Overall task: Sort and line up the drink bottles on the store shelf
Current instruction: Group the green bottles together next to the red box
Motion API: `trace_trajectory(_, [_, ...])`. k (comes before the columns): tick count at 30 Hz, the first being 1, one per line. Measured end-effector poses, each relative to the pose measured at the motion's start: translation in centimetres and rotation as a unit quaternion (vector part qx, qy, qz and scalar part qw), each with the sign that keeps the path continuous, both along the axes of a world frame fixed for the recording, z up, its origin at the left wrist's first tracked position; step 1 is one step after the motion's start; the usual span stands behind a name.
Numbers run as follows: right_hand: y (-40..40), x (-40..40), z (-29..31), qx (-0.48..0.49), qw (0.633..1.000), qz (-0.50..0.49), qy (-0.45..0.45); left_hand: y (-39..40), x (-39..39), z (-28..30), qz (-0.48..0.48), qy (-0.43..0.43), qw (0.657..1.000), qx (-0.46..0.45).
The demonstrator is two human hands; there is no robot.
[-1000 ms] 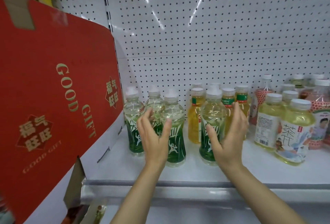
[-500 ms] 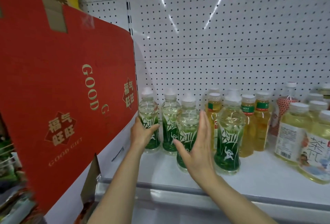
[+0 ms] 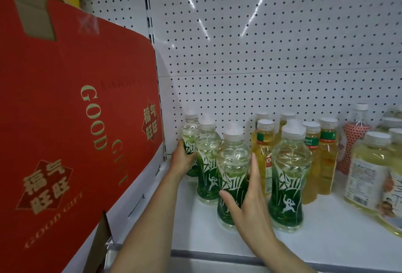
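Several clear bottles with green bamboo labels stand on the white shelf [image 3: 326, 240]. My left hand [image 3: 181, 159] grips the rearmost green bottle [image 3: 189, 133] near the shelf's left corner. A second green bottle [image 3: 206, 159] stands just in front of it. My right hand [image 3: 245, 203] lies with straight fingers against the right side of the third green bottle [image 3: 232, 164]. A fourth green bottle [image 3: 289, 177] stands apart to the right. Behind it are several yellow tea bottles [image 3: 263, 148].
A big red gift box [image 3: 65, 120] leans over the shelf's left end, close to my left arm. Pale yellow bottles [image 3: 367, 170] and a red-patterned bottle [image 3: 354, 133] crowd the right. The white pegboard wall [image 3: 261, 55] stands behind. The shelf's front edge [image 3: 217, 255] runs below.
The left hand pushed the rear green bottle back toward the corner. The right hand stayed flat against the third green bottle, and the three left bottles now form a diagonal row.
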State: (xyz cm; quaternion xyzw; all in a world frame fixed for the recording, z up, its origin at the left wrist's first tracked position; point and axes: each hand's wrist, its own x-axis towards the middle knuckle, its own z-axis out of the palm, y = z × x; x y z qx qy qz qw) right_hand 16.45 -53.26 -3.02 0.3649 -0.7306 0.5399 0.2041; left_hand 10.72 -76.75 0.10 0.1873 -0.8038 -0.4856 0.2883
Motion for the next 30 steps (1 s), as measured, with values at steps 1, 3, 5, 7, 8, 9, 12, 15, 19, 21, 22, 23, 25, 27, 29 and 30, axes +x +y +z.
trace_trajectory(1, [0.0, 0.0, 0.0, 0.003, 1.0, 0.0, 0.0, 0.1, 0.3, 0.1, -0.005, -0.017, 1.0, -0.001])
trace_trajectory(3, [0.1, -0.1, 0.1, 0.006, 1.0, 0.0, -0.002, 0.0, 1.3, 0.6, -0.021, -0.049, 0.998, 0.039])
trace_trajectory(5, [0.2, -0.1, 0.2, 0.007, 1.0, 0.001, -0.009, 0.4, 3.0, 1.9, 0.037, -0.04, 0.992, 0.112])
trace_trajectory(7, [0.2, 0.1, 0.3, -0.003, 1.0, 0.011, -0.018, 2.5, 6.0, 3.2, 0.169, 0.07, 0.976, 0.116])
trace_trajectory(8, [0.0, 0.4, 0.4, -0.006, 1.0, 0.018, -0.021, 4.5, 7.8, 3.5, 0.198, 0.144, 0.966, 0.088])
trace_trajectory(9, [-0.2, 0.9, 0.3, -0.007, 0.999, 0.023, -0.023, 7.1, 9.7, 3.5, 0.177, 0.19, 0.964, 0.053])
trace_trajectory(12, [-1.6, 2.3, 0.0, 0.012, 0.999, 0.041, -0.031, 13.8, 13.3, 2.5, 0.006, 0.141, 0.989, 0.031])
trace_trajectory(15, [-2.1, 3.0, 0.8, 0.048, 0.995, 0.08, -0.047, 14.0, 13.5, 1.3, 0.004, 0.161, 0.983, 0.083])
trace_trajectory(19, [-1.3, 2.0, 2.7, 0.028, 0.99, 0.138, -0.026, 11.2, 14.7, 1.7, 0.039, 0.19, 0.975, 0.11])
trace_trajectory(21, [-2.1, 0.4, 3.4, -0.01, 0.991, 0.094, -0.09, 10.1, 15.4, 2.2, 0.059, 0.197, 0.976, 0.077])
trace_trajectory(22, [-3.1, -0.8, 3.5, -0.003, 0.987, 0.076, -0.14, 9.7, 15.7, 2.3, 0.064, 0.2, 0.975, 0.07])
trace_trajectory(23, [-4.0, -1.9, 3.6, 0.017, 0.981, 0.065, -0.184, 9.3, 15.9, 2.3, 0.065, 0.201, 0.975, 0.065])
trace_trajectory(25, [-5.9, -3.6, 3.3, 0.036, 0.97, 0.065, -0.23, 8.9, 16.2, 2.2, 0.07, 0.197, 0.976, 0.063])
trace_trajectory(27, [-7.5, -4.6, 2.8, 0.04, 0.97, 0.049, -0.236, 8.5, 16.3, 1.7, 0.073, 0.194, 0.976, 0.065])
trace_trajectory(29, [-8.5, -5.3, 2.4, 0.037, 0.973, -0.003, -0.227, 8.2, 16.4, 1.3, 0.074, 0.196, 0.975, 0.07])
trace_trajectory(30, [-9.0, -5.8, 2.4, 0.027, 0.973, -0.024, -0.227, 8.1, 16.4, 1.2, 0.073, 0.196, 0.975, 0.072])
